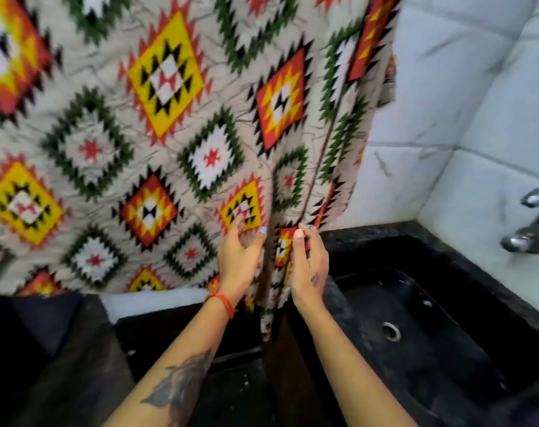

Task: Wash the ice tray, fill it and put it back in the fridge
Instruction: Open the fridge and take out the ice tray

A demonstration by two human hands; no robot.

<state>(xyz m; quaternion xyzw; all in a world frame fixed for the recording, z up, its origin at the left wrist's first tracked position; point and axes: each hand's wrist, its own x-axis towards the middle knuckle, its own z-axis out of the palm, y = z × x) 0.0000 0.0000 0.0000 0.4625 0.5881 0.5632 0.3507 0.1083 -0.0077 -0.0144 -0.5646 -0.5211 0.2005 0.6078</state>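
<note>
A patterned cloth [169, 134] with red, yellow and green diamonds hangs in front of me and fills most of the view. My left hand [239, 257] rests against its lower part with fingers spread and holds nothing. My right hand [308, 263] is pressed to a hanging fold of the cloth, thumb on the front, fingers behind it. A black sink [416, 334] lies to the lower right. No ice tray shows in this view.
A chrome tap [529, 223] sticks out of the white tiled wall [477, 103] at the right. The sink drain [391, 331] sits in the basin's middle. A black counter edge [369, 232] runs behind the sink. Dark surfaces lie at lower left.
</note>
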